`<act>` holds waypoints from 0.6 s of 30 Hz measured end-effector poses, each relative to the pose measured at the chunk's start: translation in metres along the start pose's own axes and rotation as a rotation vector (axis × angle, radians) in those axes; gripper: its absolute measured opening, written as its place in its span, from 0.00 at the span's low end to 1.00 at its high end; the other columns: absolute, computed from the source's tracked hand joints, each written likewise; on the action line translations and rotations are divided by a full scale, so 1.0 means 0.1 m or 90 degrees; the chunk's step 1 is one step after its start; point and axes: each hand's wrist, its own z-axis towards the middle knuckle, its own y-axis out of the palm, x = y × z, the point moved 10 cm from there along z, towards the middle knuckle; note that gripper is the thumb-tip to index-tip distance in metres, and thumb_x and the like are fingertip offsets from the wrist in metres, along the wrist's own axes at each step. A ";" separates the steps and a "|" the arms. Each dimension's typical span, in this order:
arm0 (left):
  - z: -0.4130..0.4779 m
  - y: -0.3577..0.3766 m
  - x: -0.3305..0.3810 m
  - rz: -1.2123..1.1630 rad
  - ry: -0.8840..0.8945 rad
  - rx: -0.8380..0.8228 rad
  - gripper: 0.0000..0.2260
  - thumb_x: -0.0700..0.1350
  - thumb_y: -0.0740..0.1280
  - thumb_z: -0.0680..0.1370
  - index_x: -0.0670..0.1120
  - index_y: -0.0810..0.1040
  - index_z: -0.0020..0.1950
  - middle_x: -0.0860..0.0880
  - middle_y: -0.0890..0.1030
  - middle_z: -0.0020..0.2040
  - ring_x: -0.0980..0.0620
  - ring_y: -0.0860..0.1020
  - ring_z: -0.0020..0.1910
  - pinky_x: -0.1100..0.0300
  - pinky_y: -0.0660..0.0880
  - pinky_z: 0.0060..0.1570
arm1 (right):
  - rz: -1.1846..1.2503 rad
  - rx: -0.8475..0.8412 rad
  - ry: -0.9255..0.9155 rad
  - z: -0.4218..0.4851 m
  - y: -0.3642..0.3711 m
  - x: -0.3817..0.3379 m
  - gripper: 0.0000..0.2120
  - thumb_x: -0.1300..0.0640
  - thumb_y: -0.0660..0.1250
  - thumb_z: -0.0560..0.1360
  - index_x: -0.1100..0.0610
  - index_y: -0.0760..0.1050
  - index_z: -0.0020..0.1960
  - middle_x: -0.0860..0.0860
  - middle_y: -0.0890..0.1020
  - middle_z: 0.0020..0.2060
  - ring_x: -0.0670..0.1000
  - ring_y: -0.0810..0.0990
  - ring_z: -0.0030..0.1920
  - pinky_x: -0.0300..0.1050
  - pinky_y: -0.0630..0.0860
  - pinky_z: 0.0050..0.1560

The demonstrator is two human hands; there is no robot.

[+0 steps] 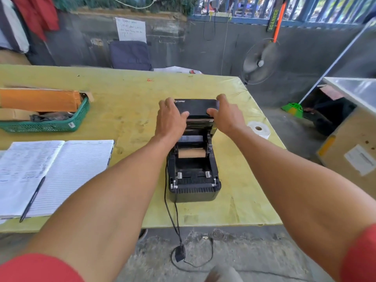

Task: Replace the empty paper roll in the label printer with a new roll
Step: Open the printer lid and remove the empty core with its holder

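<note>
A black label printer [194, 180] sits on the yellow-green table [132, 110] with its lid [197, 106] tilted up and back. Inside the bay lies a bare brown cardboard core [191, 153], the empty roll. My left hand [171, 117] grips the lid's left edge, thumb on its front. My right hand [227, 115] grips the lid's right edge the same way. A new white paper roll [258, 129] lies flat on the table to the right of the printer, near the table's right edge.
An open ruled notebook [61, 171] with a black pen [32, 200] lies at the near left. A green basket [50, 123] holding cardboard parcels stands at far left. The printer's black cables [173, 218] hang over the front edge to an adapter on the floor. A fan [260, 62] stands beyond the table.
</note>
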 end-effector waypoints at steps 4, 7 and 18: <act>0.21 0.15 -0.06 -0.004 0.014 -0.066 0.25 0.50 0.62 0.82 0.42 0.63 0.77 0.43 0.67 0.75 0.42 0.71 0.69 0.52 0.70 0.64 | -0.058 0.009 -0.010 0.26 0.06 -0.11 0.13 0.51 0.61 0.82 0.61 0.73 0.58 0.61 0.80 0.46 0.60 0.73 0.40 0.50 0.68 0.37; 0.39 0.30 -0.18 0.010 0.000 -0.125 0.26 0.50 0.57 0.84 0.44 0.57 0.81 0.42 0.60 0.80 0.41 0.63 0.76 0.49 0.63 0.72 | -0.082 -0.031 -0.024 0.45 0.15 -0.13 0.16 0.49 0.60 0.82 0.59 0.77 0.61 0.61 0.82 0.51 0.62 0.78 0.47 0.53 0.78 0.46; 0.85 0.32 -0.27 0.083 0.064 -0.018 0.17 0.45 0.59 0.84 0.45 0.74 0.72 0.38 0.82 0.60 0.36 0.79 0.58 0.49 0.75 0.53 | -0.114 -0.102 -0.112 0.95 0.17 -0.14 0.19 0.43 0.67 0.77 0.59 0.80 0.54 0.59 0.84 0.48 0.58 0.77 0.44 0.49 0.76 0.43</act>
